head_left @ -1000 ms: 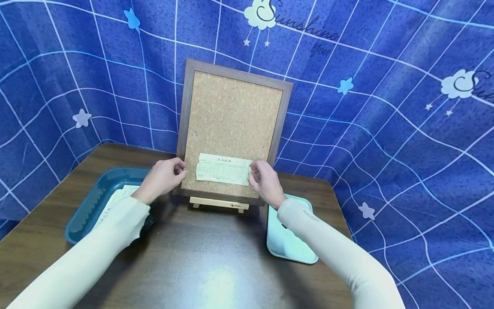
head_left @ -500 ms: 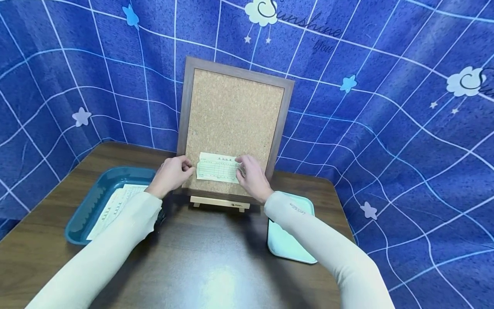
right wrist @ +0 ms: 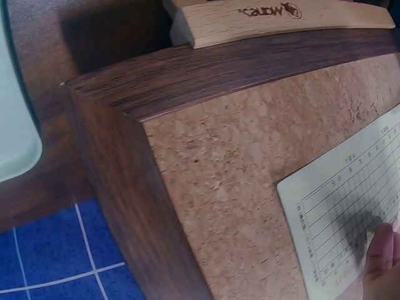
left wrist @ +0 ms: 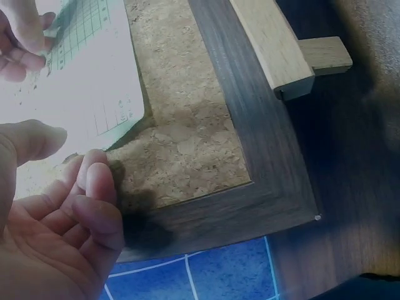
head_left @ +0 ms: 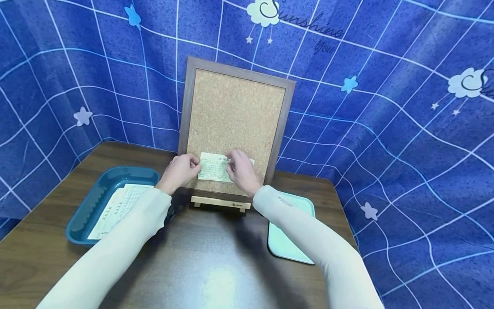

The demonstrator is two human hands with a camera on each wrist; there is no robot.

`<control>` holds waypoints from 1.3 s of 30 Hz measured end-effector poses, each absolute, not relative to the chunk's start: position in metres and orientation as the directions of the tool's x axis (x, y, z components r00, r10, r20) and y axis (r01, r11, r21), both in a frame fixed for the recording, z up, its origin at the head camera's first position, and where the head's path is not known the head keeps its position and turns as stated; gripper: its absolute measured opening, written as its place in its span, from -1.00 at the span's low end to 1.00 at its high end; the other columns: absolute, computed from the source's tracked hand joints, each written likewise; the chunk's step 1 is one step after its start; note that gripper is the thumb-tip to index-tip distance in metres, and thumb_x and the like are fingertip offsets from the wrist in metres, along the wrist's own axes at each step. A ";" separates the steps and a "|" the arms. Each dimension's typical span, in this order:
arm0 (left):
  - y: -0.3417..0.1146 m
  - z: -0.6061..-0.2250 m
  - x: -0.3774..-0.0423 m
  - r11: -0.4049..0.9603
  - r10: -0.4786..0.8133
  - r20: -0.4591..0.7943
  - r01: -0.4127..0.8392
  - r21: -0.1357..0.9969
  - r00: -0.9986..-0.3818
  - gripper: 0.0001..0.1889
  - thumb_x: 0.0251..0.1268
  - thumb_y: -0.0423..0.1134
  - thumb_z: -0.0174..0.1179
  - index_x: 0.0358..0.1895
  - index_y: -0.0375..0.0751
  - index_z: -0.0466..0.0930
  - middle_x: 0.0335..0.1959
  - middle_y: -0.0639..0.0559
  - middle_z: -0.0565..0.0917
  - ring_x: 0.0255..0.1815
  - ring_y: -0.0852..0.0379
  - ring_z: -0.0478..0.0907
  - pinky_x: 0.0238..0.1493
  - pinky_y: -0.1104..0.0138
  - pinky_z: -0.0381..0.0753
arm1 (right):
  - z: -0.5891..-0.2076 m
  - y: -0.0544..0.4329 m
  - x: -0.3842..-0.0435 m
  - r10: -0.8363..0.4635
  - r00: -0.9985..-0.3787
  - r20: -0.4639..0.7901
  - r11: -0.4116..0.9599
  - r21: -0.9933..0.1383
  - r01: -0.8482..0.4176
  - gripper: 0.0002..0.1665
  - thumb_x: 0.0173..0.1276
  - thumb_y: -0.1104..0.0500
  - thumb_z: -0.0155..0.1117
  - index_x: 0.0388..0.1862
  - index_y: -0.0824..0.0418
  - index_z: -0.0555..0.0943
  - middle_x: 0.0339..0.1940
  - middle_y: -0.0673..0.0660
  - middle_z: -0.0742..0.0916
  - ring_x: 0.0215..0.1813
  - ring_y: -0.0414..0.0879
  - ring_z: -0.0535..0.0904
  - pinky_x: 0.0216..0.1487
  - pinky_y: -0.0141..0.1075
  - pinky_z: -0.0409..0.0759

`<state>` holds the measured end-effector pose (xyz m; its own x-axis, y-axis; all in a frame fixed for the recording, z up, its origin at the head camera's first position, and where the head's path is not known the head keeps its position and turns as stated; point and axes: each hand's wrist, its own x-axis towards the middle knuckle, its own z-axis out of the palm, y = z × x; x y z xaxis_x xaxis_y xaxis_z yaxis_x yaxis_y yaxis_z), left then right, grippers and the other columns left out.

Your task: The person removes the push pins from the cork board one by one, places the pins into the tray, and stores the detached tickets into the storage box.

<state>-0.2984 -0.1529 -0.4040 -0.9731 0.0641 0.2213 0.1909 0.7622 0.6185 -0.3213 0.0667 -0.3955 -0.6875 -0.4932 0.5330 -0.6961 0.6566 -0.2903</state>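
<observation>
A pale green printed form [head_left: 210, 168] lies flat against the lower part of a framed cork board [head_left: 236, 111]. My left hand [head_left: 181, 171] is at the form's left edge, its thumb and curled fingers apart in the left wrist view. Over the middle of the form is my right hand [head_left: 242, 172], hiding part of the print. In the right wrist view a fingertip [right wrist: 380, 253] of that hand overlaps the form's printed grid [right wrist: 350, 206]. The form's lower left corner [left wrist: 128, 128] looks slightly lifted from the cork in the left wrist view.
The board leans on a small wooden easel [head_left: 220, 202] on the brown table [head_left: 200, 249]. A dark teal tray [head_left: 79, 219] with several paper forms [head_left: 115, 210] stands at the left. At the right is a light blue tray [head_left: 285, 246], partly under my right arm. A blue patterned curtain [head_left: 347, 128] hangs behind.
My right hand has moved left from the form's right edge to its middle. My left hand has moved right, up to the form's left edge. The form has stayed on the board.
</observation>
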 end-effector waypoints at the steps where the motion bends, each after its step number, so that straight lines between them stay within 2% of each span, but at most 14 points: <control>1: -0.152 -0.403 -0.298 0.763 0.067 0.215 0.189 0.618 -0.974 -0.77 0.28 -0.14 0.07 -0.17 -0.23 0.57 -0.29 -0.06 0.63 -0.24 0.02 0.55 -0.14 0.11 0.48 | -0.395 0.066 -0.321 -0.493 -0.688 0.532 0.657 -0.290 -0.696 -0.69 0.27 0.37 0.16 0.00 0.28 0.49 -0.07 0.12 0.58 -0.06 -0.09 0.53 -0.04 -0.43 0.45; 11: -0.152 -0.402 -0.301 0.762 0.082 0.203 0.193 0.618 -0.976 -0.81 0.26 -0.14 0.08 -0.27 -0.21 0.53 -0.36 -0.03 0.62 -0.30 0.02 0.53 -0.18 0.13 0.45 | -0.396 0.056 -0.323 -0.447 -0.709 0.545 0.740 -0.219 -0.636 -0.75 0.25 0.30 0.20 -0.07 0.21 0.53 -0.16 0.04 0.58 -0.13 -0.14 0.50 -0.13 -0.43 0.44; 22: -0.144 -0.401 -0.301 0.777 0.087 0.283 0.243 0.580 -0.955 -0.87 0.24 -0.22 0.08 -0.37 -0.21 0.48 -0.34 -0.08 0.51 -0.28 -0.03 0.44 -0.21 0.13 0.40 | -0.396 0.045 -0.323 -0.366 -0.756 0.543 0.809 -0.216 -0.547 -0.86 0.28 0.28 0.21 -0.17 0.18 0.58 -0.28 -0.02 0.55 -0.23 -0.19 0.44 -0.21 -0.45 0.41; 29: -0.143 -0.399 -0.301 0.774 0.092 0.296 0.256 0.579 -0.951 -0.91 0.30 -0.25 0.05 -0.33 -0.18 0.43 -0.45 -0.04 0.53 -0.41 -0.01 0.45 -0.33 0.16 0.39 | -0.393 0.038 -0.321 -0.326 -0.785 0.526 0.840 -0.221 -0.496 -0.86 0.23 0.27 0.26 -0.21 0.17 0.60 -0.32 -0.03 0.54 -0.24 -0.19 0.46 -0.22 -0.46 0.43; 39: -0.143 -0.397 -0.299 0.780 0.085 0.279 0.238 0.578 -0.956 -0.93 0.33 -0.27 0.04 -0.31 -0.19 0.42 -0.48 -0.04 0.50 -0.45 0.00 0.43 -0.40 0.19 0.37 | -0.392 0.037 -0.322 -0.328 -0.781 0.532 0.829 -0.234 -0.508 -0.85 0.18 0.30 0.28 -0.24 0.19 0.59 -0.33 -0.01 0.55 -0.27 -0.18 0.44 -0.22 -0.44 0.41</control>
<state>-0.2992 -0.1427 -0.3965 -0.9564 0.0853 0.2792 0.2384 0.7802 0.5784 -0.3216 0.0367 -0.3922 -0.7808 -0.3280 0.5318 -0.5075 0.8294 -0.2336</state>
